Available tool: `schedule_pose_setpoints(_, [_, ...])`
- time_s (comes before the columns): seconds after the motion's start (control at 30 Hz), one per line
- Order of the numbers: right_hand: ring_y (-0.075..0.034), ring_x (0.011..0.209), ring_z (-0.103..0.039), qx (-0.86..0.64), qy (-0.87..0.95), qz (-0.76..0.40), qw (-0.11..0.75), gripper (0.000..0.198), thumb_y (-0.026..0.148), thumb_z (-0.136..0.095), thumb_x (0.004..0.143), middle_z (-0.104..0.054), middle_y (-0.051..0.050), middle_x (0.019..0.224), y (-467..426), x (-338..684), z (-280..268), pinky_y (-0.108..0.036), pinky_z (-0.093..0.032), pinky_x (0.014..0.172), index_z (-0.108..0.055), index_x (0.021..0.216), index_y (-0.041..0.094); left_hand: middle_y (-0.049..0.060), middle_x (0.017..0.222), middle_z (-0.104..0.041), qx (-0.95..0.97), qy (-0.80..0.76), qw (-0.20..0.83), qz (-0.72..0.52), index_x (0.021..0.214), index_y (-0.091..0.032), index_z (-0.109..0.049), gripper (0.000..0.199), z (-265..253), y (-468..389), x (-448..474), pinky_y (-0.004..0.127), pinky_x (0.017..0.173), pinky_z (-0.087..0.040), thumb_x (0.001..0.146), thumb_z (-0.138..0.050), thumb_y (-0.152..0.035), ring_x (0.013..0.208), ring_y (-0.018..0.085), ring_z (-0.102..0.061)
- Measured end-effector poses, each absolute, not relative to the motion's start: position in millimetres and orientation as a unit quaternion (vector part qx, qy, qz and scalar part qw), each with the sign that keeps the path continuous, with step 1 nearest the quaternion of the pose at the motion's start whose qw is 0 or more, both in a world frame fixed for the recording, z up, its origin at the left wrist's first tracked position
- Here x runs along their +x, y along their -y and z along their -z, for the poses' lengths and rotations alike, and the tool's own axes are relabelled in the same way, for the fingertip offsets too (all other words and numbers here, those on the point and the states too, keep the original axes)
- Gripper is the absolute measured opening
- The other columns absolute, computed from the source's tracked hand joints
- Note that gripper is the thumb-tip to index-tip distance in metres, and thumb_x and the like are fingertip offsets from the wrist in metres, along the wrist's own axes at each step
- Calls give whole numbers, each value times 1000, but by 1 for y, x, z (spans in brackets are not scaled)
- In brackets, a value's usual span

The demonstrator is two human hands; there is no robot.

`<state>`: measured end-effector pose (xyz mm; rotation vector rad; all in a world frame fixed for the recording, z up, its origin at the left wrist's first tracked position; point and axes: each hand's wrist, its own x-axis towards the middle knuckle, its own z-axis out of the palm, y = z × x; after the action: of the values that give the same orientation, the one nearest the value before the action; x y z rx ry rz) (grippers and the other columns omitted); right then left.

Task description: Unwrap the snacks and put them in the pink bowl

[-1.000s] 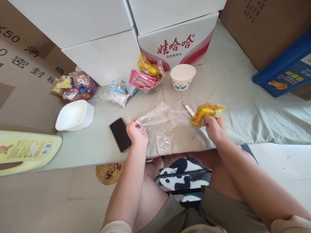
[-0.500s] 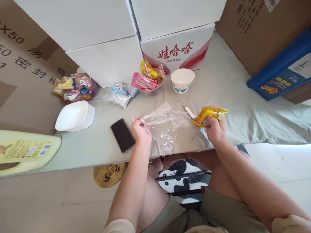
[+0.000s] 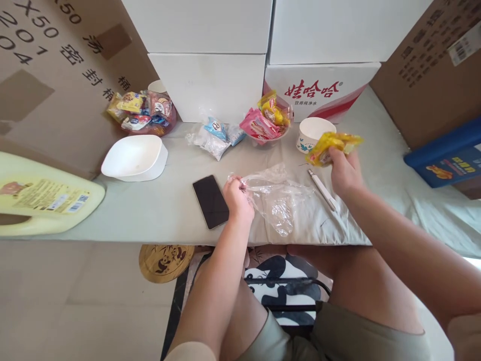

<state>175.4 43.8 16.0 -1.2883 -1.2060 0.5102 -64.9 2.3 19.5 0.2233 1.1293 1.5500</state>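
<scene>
My left hand (image 3: 239, 199) is closed on the edge of a clear plastic bag (image 3: 280, 200), which lies crumpled on the cloth-covered table. Held up in my right hand (image 3: 344, 170) is a yellow snack packet (image 3: 326, 145), just in front of a white paper bowl (image 3: 315, 130) with blue leaf prints and hiding part of it. Below the packet lies a white pen-like stick (image 3: 322, 189). A black phone (image 3: 210, 201) rests beside my left hand. Behind the bag stands a bowl of snacks (image 3: 268, 120) with pink and yellow packets.
A white square bowl (image 3: 135, 159), a heap of snack packets (image 3: 145, 113) and small blue-and-clear packets (image 3: 215, 136) stand to the left. A pale yellow jug (image 3: 48, 195) is at the left edge. White cartons (image 3: 210, 85) line the back; a blue container (image 3: 447, 155) stands right.
My right hand has lifted the yellow packet away from me, toward the paper bowl. My left hand keeps hold of the bag. The camera view has shifted left.
</scene>
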Motion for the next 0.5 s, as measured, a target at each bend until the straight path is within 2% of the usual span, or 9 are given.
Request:
schedule_pose_setpoints(0.1, [-24, 95, -65, -607, 483, -193, 601, 20, 34, -63, 86, -66, -7, 103, -88, 166, -33, -43, -56, 78, -60, 103, 24, -7, 53, -37, 86, -479, 572, -660, 69, -20, -44, 12, -21, -3, -66, 21, 41, -13, 59, -47, -14, 39, 6, -26])
schedule_pose_setpoints(0.2, [-24, 97, -66, -609, 497, -224, 576, 27, 33, -60, 88, -65, -9, 114, -126, 156, -46, -37, -55, 73, -56, 112, 22, -7, 52, -37, 80, -478, 571, -663, 68, -19, -45, 11, -22, -3, -65, 21, 41, -14, 59, -47, -14, 39, 5, -26])
schedule_pose_setpoints(0.3, [-20, 102, -65, -608, 515, -229, 559, 30, 30, -52, 93, -62, -9, 121, -148, 146, -59, -32, -52, 79, -50, 120, 17, -7, 53, -38, 74, -476, 570, -665, 68, -19, -44, 10, -23, -2, -64, 20, 41, -14, 60, -48, -14, 39, 5, -27])
schedule_pose_setpoints(0.5, [-13, 95, -61, -576, 589, -178, 537, 29, 19, -60, 92, -64, -6, 116, -162, 118, -102, -31, -51, 88, -47, 118, 19, -5, 52, -40, 53, -450, 579, -678, 66, -19, -44, 9, -27, -1, -64, 19, 42, -14, 62, -47, -11, 39, 5, -27])
